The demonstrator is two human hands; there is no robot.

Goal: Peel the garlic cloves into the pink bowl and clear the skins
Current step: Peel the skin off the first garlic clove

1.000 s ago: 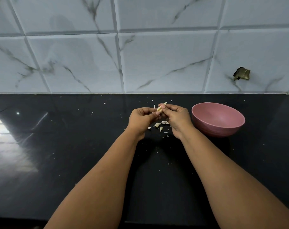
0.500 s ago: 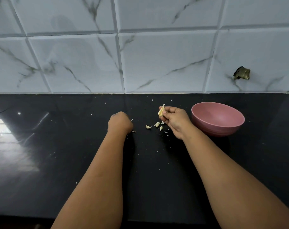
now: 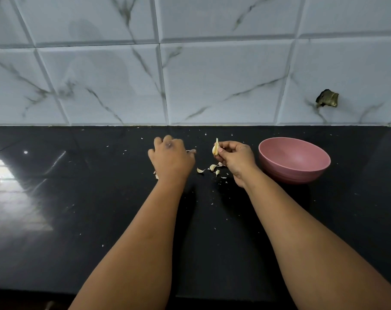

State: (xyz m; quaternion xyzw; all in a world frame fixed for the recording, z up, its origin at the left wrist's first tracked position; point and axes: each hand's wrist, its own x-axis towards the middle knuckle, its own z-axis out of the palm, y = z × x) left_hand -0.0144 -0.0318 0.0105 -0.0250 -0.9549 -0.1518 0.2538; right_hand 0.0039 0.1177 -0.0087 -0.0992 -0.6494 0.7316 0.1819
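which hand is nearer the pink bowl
Right. The right hand holds a garlic clove just left of the pink bowl; the left hand is farther left.

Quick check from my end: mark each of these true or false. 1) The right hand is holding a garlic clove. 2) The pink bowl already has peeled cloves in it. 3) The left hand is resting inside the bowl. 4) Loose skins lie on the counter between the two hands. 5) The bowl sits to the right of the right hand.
1) True: the right hand pinches a garlic clove upright at its fingertips.
2) False: the visible inside of the pink bowl looks empty.
3) False: the left hand is over the black counter, well left of the bowl.
4) True: loose skins lie on the counter between the hands.
5) True.
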